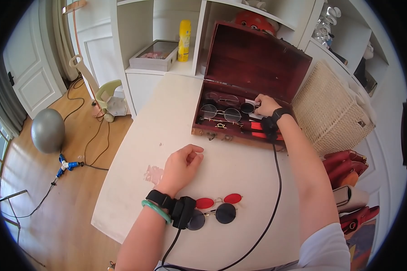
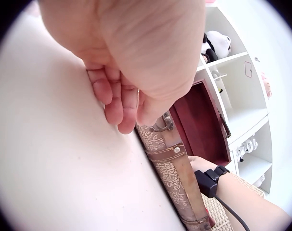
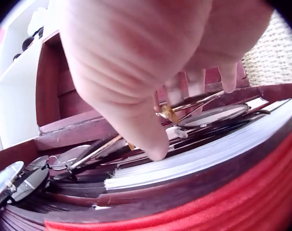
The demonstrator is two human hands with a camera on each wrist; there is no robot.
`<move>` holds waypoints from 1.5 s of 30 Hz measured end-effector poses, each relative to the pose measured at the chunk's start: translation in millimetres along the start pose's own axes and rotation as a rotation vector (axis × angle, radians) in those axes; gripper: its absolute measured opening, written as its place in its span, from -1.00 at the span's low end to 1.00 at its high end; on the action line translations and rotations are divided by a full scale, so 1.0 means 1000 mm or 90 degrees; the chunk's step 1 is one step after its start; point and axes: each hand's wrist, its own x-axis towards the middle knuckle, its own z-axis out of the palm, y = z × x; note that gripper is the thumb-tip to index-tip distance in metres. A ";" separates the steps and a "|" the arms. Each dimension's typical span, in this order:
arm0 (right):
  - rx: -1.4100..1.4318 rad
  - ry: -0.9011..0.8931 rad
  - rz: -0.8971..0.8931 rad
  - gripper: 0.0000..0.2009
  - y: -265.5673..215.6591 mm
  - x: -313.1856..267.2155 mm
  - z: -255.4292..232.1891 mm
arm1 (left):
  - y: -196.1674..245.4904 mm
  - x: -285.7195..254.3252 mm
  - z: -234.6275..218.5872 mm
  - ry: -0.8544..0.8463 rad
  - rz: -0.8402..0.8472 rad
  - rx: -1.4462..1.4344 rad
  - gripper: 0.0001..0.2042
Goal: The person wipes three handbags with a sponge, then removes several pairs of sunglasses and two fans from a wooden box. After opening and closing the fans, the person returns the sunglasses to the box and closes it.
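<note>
My right hand (image 1: 267, 106) reaches into an open dark red wooden case (image 1: 257, 63) and pinches a pair of thin metal-framed glasses (image 3: 213, 116) between thumb and fingers. A dark round lens (image 1: 247, 108) shows beside its fingertips in the head view. Round clear-lensed glasses (image 1: 232, 115) and more eyewear lie in the case, left of this hand. Over the white table, in front of the case, my left hand (image 1: 182, 165) hangs with loosely curled fingers and nothing in it. Near its wrist lie red-lensed sunglasses (image 1: 205, 203) and dark round sunglasses (image 1: 225, 213), partly hidden by the wrist camera.
The white table (image 1: 140, 135) bears the case. To the right of the case stands a woven basket (image 1: 325, 108), with red bags (image 1: 346, 167) below it. White shelves behind hold a yellow can (image 1: 184, 40) and a glass-topped box (image 1: 154, 55). A black cable (image 1: 278, 189) crosses the table.
</note>
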 end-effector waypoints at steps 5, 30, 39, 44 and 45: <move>0.033 0.216 -0.090 -0.57 -0.012 -0.047 -0.018 | 0.000 0.001 0.001 -0.004 -0.014 -0.002 -0.81; 0.016 -0.132 -0.395 -0.80 -0.125 -0.270 0.048 | -0.016 0.008 0.000 0.027 0.022 0.008 -0.80; 0.043 -0.090 -0.354 -0.79 -0.080 -0.237 -0.016 | -0.014 0.007 0.001 0.008 0.016 -0.001 -0.79; -0.031 0.096 -0.257 -0.77 -0.069 -0.182 -0.069 | -0.012 0.005 0.001 0.014 0.010 0.003 -0.79; -0.063 0.114 -0.192 -0.76 -0.067 -0.169 -0.074 | -0.012 0.006 0.002 0.018 0.014 0.010 -0.79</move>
